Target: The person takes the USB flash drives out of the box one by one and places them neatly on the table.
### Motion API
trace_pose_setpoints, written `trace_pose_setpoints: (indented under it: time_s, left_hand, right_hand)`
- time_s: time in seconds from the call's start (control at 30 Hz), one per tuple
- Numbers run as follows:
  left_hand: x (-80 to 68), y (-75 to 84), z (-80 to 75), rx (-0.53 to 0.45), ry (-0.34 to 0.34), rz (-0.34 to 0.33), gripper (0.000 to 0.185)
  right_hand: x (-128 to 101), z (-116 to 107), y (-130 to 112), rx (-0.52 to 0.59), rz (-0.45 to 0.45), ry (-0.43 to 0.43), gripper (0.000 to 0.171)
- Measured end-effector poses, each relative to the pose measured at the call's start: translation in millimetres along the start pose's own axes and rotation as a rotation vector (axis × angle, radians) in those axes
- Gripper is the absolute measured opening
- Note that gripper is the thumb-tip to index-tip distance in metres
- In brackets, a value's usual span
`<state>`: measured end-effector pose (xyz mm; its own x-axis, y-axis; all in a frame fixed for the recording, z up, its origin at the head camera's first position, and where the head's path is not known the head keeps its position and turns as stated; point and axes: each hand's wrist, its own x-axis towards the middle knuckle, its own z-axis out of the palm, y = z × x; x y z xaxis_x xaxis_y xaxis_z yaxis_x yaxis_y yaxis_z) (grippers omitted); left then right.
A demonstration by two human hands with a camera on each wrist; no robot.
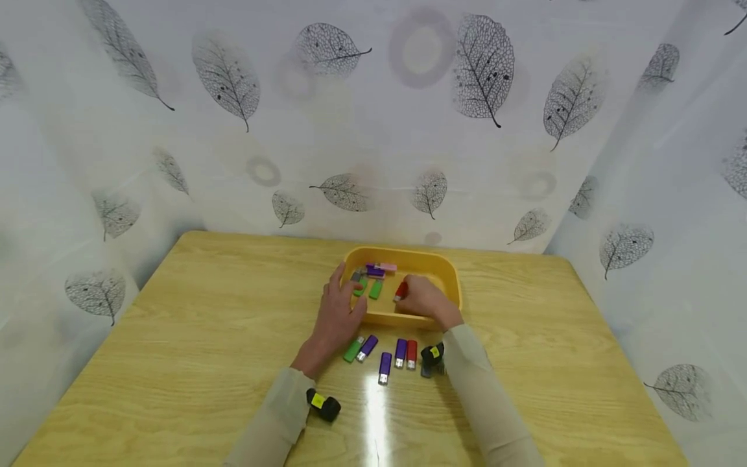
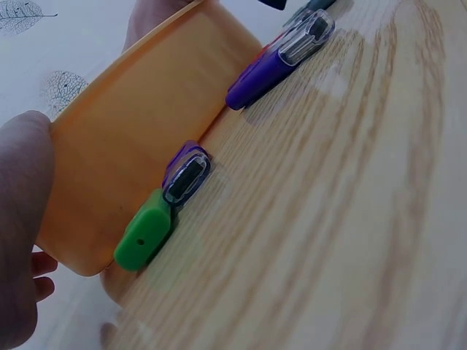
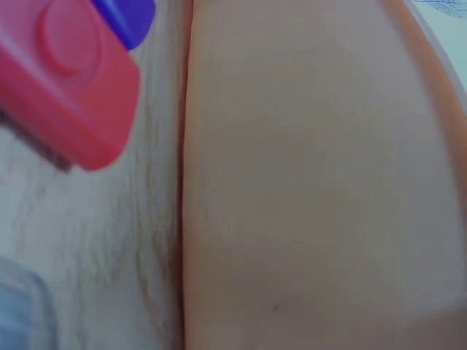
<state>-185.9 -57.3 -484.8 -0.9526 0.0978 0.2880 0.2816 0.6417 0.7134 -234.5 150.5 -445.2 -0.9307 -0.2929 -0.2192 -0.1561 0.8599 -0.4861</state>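
Head view: hands (image 1: 425, 298) forward at tray (image 1: 433, 264)

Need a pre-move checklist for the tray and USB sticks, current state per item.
1. Right hand has the held red stick: ok, pinched at the fingertips.
2. Left hand on the yellow tray: ok, at its near-left corner.
3. Held red stick resting on the tray floor: cannot tell, fingers cover part of it.
4. All sticks in the tray: not ok; a green stick, purple sticks and another red stick lie on the table.
5. Dark stick fully visible: not ok, the black wrist device partly hides it in the head view.
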Motion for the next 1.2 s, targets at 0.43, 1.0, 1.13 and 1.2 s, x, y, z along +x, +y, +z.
trace_pose_setpoints:
  time_s: [0.43,1.0,1.13,1.2]
  left_hand:
    - [-1.5,4.4,-0.4,0.013,-0.003,-0.026,0.031]
    - [-21.3,5.1,0.2,0.021,0.022,-0.027,0.029]
    - [-19.9,7.2,-0.8,0.009,0.007,-0.008,0.031]
    - [-17.6,8.0,-1.7,0.014,0.016,-0.007,0.03]
  right_hand:
    - [-10,-3,-8,0.0,0.067,0.038,0.028]
    - [-83,-37,-5,0.086,-0.036,0.106,0.033]
    - [-85,-42,-3,0.083,-0.061,0.128,0.038]
    - [-84,-45,-3,0.071,-0.087,0.14,0.042]
